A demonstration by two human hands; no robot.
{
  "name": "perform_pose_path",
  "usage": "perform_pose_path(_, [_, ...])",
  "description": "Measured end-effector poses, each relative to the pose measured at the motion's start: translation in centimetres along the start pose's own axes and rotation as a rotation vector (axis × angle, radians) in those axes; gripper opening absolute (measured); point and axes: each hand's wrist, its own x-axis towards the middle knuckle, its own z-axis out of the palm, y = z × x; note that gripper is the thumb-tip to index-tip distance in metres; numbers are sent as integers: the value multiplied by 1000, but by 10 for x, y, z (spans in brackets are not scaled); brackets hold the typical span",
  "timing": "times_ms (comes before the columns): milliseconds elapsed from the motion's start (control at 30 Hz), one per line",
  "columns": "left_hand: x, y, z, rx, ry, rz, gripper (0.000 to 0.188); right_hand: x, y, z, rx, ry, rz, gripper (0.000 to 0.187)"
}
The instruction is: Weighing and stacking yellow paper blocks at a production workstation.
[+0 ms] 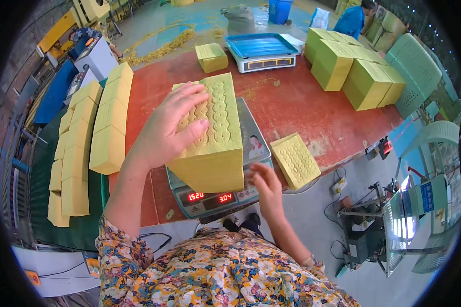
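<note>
A tall stack of yellow paper (210,158), with rows of round stamped marks on top, stands on a digital scale (256,138) with a lit red display. My left hand (174,123) lies on the stack's top, fingers stretched and thumb apart. By the stack's lower right corner is my right hand (265,187), its fingers loosely bent and apart, nothing seen in them. Whether its fingertips touch the paper, I cannot tell. A thin pile of the same stamped paper (295,161) lies to the right of the scale, at the table's edge.
Yellow paper blocks (112,120) line the green surface (38,204) at left. More stacks (366,84) stand at the red table's (292,107) far right. Behind are a small paper stack (211,57) and a second scale with a blue tray (261,46). A co-worker (351,21) is beyond.
</note>
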Motion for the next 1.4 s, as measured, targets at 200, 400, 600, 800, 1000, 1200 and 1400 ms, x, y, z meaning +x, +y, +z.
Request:
perform_pose_path(200, [6, -9, -7, -27, -28, -18, 44, -21, 10, 6, 481, -72, 398, 32])
perform_pose_path(400, [12, -34, -3, -397, 345, -212, 57, -9, 20, 12, 638, -177, 531, 39])
perform_pose_path(600, [0, -30, 18, -1056, 201, -575, 53, -2, 22, 31, 773, -209, 578, 39])
perform_pose_path(800, [-3, -13, 29, -1140, 254, -674, 49, -10, -5, 16, 784, -193, 557, 37])
perform_pose_path(1000, [33, 43, 52, -1274, 312, -708, 51, 5, -46, -37, 686, -192, 341, 41])
perform_pose_path(1200, [113, 78, 123, -1241, 308, -575, 51, 68, -82, -144, 580, -39, 211, 41])
perform_pose_path(1400, [226, 86, 262, -1166, 150, -566, 56, 155, -65, -311, 453, 29, 267, 41])
